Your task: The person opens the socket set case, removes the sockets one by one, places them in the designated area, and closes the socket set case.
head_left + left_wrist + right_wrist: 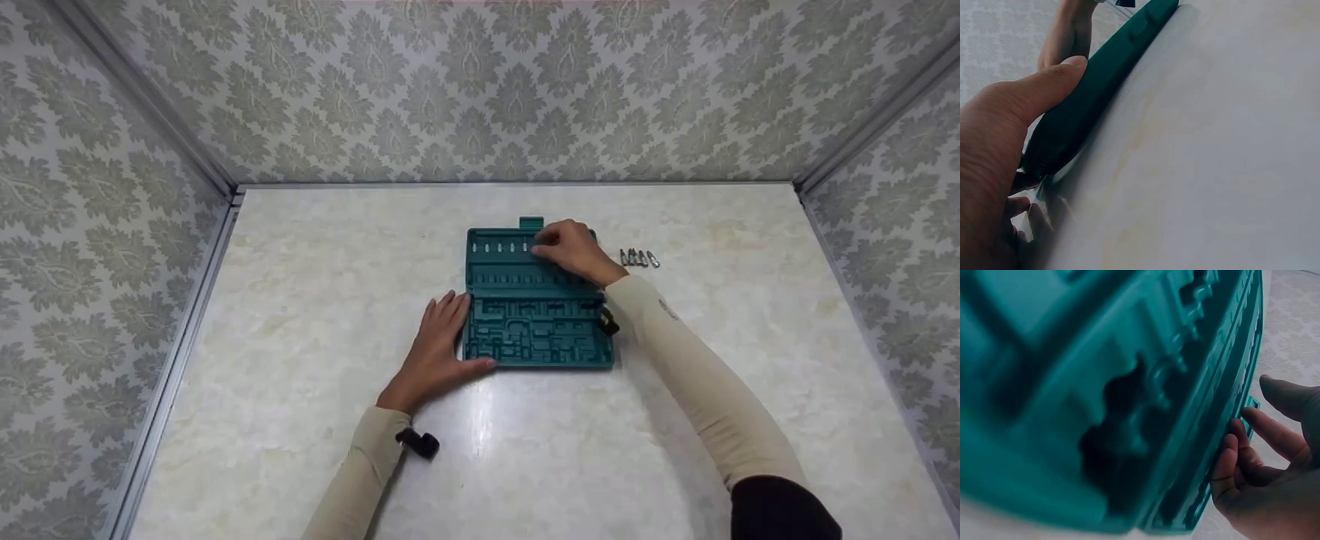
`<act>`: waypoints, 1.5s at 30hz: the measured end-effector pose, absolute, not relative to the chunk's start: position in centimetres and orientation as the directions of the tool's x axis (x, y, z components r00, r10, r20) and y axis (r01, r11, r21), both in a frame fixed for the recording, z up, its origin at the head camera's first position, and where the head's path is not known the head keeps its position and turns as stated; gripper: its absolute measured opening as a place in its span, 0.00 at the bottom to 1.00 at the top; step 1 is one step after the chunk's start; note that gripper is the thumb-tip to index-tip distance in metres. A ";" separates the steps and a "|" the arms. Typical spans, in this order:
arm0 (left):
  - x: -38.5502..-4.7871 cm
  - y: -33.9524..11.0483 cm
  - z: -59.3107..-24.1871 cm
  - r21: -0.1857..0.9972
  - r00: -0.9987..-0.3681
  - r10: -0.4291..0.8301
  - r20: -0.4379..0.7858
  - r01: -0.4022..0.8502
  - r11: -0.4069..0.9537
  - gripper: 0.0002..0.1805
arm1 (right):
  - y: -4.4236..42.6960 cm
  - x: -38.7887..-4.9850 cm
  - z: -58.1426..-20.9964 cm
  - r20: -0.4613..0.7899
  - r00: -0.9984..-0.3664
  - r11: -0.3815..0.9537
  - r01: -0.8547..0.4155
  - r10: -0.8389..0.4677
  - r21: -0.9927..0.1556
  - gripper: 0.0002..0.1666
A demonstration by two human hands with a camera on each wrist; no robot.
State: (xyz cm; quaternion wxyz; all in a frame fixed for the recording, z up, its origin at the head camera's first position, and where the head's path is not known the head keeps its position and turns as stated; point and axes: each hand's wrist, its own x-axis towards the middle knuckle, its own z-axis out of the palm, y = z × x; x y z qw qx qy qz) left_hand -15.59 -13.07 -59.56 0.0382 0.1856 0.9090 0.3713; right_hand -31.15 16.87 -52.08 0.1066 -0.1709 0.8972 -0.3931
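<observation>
Case [555, 364] | my left hand [435, 349], spread against it, likely steadying | my right hand [574, 247] at bits [499, 247], thumb off forefinger

leaf-patterned wallpaper [472, 90] covers three walls [82, 225], edged with grey strips [142, 97], behind and beside a pale, marbled table [300, 300].

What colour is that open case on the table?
Teal green; the case shows best in the head view.

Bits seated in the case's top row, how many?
5 visible bits, side by side in the top row of the case, left of the right hand, which may hide more.
</observation>
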 end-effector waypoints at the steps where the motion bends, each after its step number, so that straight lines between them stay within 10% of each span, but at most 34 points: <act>1: -15.6 -13.1 -59.5 0.689 -0.928 0.365 0.070 0.309 0.655 0.70 | 16.6 -31.3 -52.1 -0.059 -0.919 0.634 -0.222 -0.390 -0.740 0.21; 45: -15.4 -12.8 -59.1 0.725 -0.943 0.330 0.028 0.247 0.643 0.70 | 14.9 -31.2 -53.8 -0.108 -0.972 0.401 0.016 -0.207 -0.916 0.14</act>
